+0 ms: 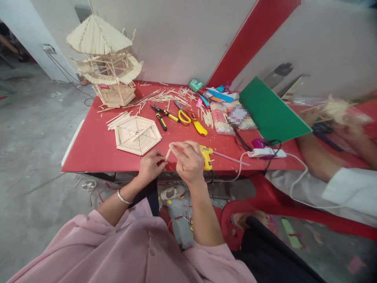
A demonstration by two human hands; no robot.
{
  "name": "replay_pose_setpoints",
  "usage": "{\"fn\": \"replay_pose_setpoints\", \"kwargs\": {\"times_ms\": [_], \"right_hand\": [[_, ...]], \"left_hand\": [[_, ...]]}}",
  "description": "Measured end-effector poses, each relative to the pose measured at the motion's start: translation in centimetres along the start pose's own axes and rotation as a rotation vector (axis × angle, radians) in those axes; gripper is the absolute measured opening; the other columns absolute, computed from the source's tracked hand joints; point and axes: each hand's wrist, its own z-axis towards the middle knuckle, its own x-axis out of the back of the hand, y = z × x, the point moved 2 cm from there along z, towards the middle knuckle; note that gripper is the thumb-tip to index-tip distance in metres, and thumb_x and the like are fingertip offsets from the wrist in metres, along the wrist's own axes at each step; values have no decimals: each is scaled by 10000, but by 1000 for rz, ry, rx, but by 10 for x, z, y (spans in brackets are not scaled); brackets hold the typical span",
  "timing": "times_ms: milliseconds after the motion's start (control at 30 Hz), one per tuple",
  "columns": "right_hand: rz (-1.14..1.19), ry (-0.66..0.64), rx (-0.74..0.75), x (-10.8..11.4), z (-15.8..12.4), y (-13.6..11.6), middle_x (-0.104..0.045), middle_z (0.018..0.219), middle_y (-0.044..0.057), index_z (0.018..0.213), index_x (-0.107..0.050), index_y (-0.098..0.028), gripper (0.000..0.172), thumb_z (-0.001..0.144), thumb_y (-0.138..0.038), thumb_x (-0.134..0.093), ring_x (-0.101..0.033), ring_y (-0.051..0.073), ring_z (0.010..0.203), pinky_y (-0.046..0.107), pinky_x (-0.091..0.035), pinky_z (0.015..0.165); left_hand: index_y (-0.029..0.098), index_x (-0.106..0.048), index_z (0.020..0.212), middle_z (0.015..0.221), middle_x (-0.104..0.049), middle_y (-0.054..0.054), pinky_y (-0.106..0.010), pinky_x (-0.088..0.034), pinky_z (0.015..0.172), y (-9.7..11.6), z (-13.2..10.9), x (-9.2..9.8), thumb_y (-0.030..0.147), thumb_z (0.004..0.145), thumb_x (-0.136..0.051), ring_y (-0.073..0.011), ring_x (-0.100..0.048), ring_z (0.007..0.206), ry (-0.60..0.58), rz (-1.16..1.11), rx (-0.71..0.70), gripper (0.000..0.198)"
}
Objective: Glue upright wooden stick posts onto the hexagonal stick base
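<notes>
A short, pale wooden stick [167, 154] is pinched between my two hands at the table's front edge. My left hand [150, 165] closes its fingertips on the lower end. The upper end is between the thumb and fingers of my right hand [190, 161]. Just beyond my left hand lies a flat hexagonal panel [126, 144] built of rows of sticks, with a strip across its middle. A yellow glue gun [207, 157] rests right beside my right hand, a clear glue stick [229, 158] trailing from it.
A stick-built pagoda [113, 63] stands at the back left. Loose sticks [167, 96], pliers [159, 117], yellow-handled scissors [184, 116] and bagged sticks [219, 118] cover the red table [88, 145]. A green board [268, 112] and power strip [266, 153] lie right, near a co-worker's arm [318, 157].
</notes>
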Motion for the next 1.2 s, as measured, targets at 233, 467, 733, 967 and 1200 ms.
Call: {"fn": "replay_pose_setpoints", "kwargs": {"times_ms": [233,467,733,967,1200], "right_hand": [[26,-28,-47,-2,-4,4,-729,1092,62,1208,-711,-271,506,857,-12,-454,-543,224,1043,379,-527,890],[39,-18,-66,-4,-6,3,-727,1081,61,1180,-724,-274,490,864,-18,-451,-544,221,1033,373,-522,879],[-2,26,-35,-3,-6,4,-734,1050,69,1160,-735,-247,494,848,-2,-442,-553,221,1005,371,-532,862],[0,31,-45,-3,-8,4,-731,1045,69,1181,-726,-248,516,841,7,-433,-556,226,1006,367,-533,836],[-17,17,-74,-3,-10,6,-728,1049,64,1212,-711,-280,542,838,-6,-432,-563,227,1012,378,-537,841]], "left_hand": [[211,-771,843,991,-715,-50,-254,-505,702,-1,-1,2,247,838,-686,-147,-655,798,-49,-43,8,93],[196,-770,896,976,-696,-64,-251,-486,708,-2,4,9,140,870,-610,-163,-653,835,-144,-64,-58,171],[208,-789,859,891,-694,-49,-231,-455,653,-10,15,8,162,870,-603,-143,-639,753,-240,-90,-9,192],[207,-788,793,810,-693,-41,-231,-447,619,-12,16,7,169,866,-596,-136,-638,700,-237,-107,-12,209],[177,-763,726,785,-687,-55,-232,-416,584,-9,13,6,185,886,-580,-124,-617,655,-159,-120,-62,243]]}}
